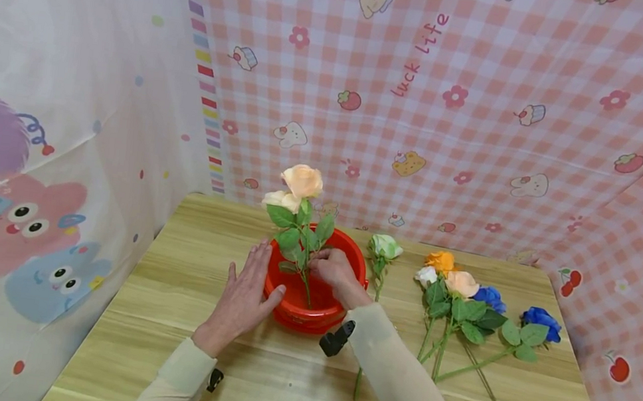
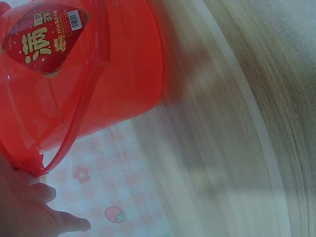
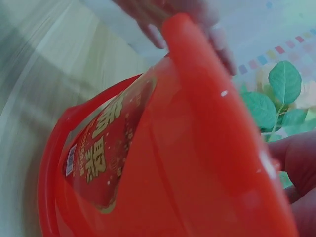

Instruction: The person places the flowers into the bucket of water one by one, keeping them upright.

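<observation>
A red plastic bucket [image 1: 306,324] stands on the table, its label [image 2: 47,42] showing in the left wrist view. My left hand [image 1: 242,298] rests against the bucket's left rim with fingers extended. Over the bucket's inside, my right hand [image 1: 337,272] pinches the stem of an artificial rose with two peach blooms [image 1: 302,181] and green leaves. The stem's lower end reaches down into the bucket, and the blooms stand above the far rim. In the right wrist view the bucket wall [image 3: 212,163] hides part of the right hand [image 3: 301,168].
A green-and-white rose [image 1: 385,246] lies just right of the bucket. Farther right on the wooden table [image 1: 127,310] lie orange [image 1: 442,262], white [image 1: 426,275], peach [image 1: 462,283] and blue roses [image 1: 543,323], their stems pointing forward. Patterned cloth [image 1: 403,123] hangs behind the table and along its sides.
</observation>
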Demonstrator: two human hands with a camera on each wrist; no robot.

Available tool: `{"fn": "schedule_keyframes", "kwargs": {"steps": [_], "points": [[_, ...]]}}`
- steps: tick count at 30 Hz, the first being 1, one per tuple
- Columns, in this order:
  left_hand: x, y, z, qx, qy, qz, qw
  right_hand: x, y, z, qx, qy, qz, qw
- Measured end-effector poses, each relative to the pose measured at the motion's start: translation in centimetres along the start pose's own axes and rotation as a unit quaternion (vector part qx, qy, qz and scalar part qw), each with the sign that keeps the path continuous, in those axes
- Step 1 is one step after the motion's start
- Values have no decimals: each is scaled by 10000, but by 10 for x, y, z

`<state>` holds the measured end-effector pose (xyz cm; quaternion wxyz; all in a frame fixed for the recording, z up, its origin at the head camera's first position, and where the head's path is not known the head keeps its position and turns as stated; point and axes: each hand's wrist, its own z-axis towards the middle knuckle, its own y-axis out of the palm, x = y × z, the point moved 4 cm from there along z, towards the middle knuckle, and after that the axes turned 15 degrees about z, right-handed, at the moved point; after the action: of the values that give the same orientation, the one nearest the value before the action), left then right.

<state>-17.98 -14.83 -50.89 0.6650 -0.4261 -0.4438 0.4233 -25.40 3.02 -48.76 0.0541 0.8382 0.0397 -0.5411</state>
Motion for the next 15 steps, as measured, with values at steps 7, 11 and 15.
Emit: {"fn": "schedule_keyframes", "kwargs": {"steps": [7, 11, 15], "points": [[0, 0, -1, -59, 0, -25, 10000, -7, 0, -8, -249, 83, 384, 9989], [0, -1, -1, -60, -7, -43, 10000, -9, -1, -13, -272, 33, 253, 9993], [0, -1, -1, -78, -14, -68, 9999, -10, -3, -22, -311, 46, 124, 9994]]}}
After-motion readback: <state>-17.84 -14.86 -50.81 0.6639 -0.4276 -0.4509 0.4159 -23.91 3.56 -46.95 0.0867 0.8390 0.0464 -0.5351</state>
